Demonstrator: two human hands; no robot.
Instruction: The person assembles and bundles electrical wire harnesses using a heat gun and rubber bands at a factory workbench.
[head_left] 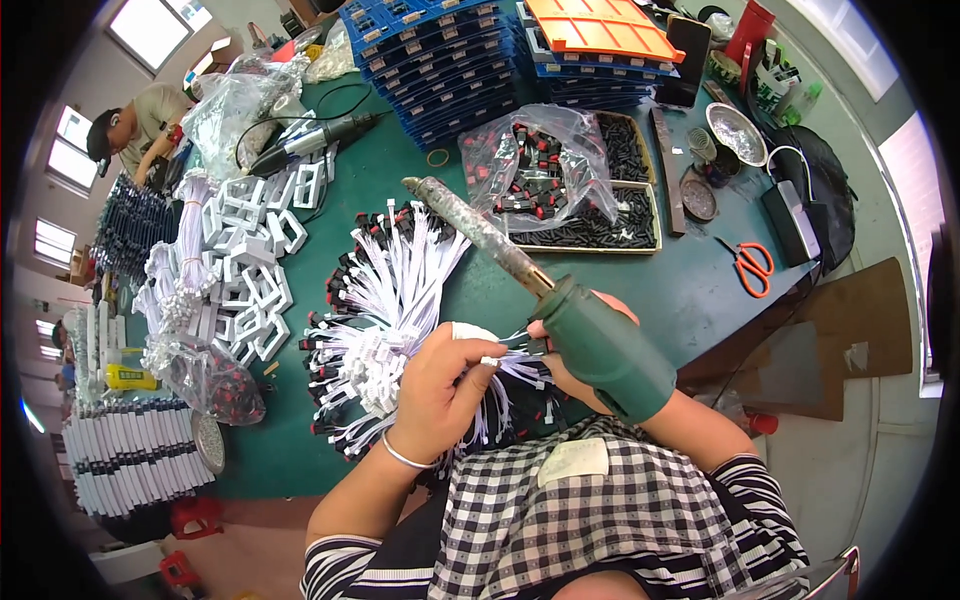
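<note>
My left hand (440, 385) is closed, thumb and forefinger pinched on a thin white cable (515, 350) with a small white end. Just to its right, my right hand (565, 375) is largely hidden behind a green hot-air gun (610, 350). Its visible fingers curl by the gun's body and beside a small dark piece at the cable; the exact grip cannot be made out. The gun's long, worn metal nozzle (480, 235) points up and left, above the table. Beneath my hands spreads a fanned bundle of white cables (400, 280) with white plugs and black-red connectors.
Behind are blue tray stacks (430, 70), a bag of black-red connectors (540, 165) and a box of black parts (630, 215). Orange-handled scissors (752, 270) lie right. White frames (255, 260) and another tool (310, 145) lie left. A person (150, 125) works at far left.
</note>
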